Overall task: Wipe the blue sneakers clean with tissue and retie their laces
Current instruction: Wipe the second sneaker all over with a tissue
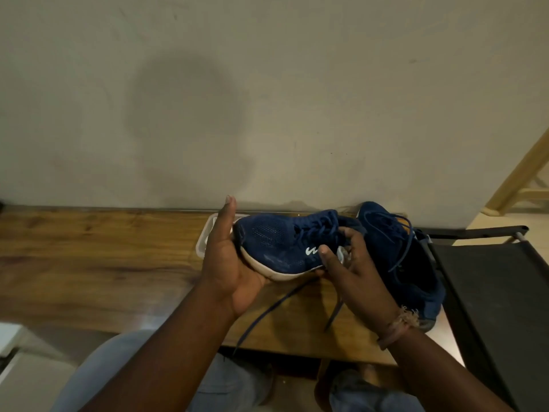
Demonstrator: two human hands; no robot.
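2 blue sneakers in view, 2 hands, 1 wooden table (89, 263).

Sneaker 1, the held sneaker (285, 248): lifted off the table at centre frame, toe toward 9 o'clock, white sole edge facing down and toward the person. 1 white logo mark on its side. 2 loose lace ends (267, 313) hang from it toward 6 o'clock, over the table's near edge.

Left hand (228, 263): cupped under the toe and forefoot, palm up, thumb raised toward 12 o'clock beside the toe. Grip wide, cradling the shoe from below.

Right hand (353, 269): at the shoe's midsection near the laces, fingers curled close. A small piece of white tissue (343, 254) shows between thumb and fingers, pinched against the shoe's side. 1 woven band on that wrist.

Sneaker 2, the second sneaker (407, 263): on the table at 3 o'clock of the held one, just beside it, laces slack, partly hidden by the right hand.

1 white tray (205, 245) on the table behind the left hand, mostly covered; contents cannot be told.

1 dark chair (490, 292) at 3 o'clock, next to the table end. Person's knees at 6 o'clock.
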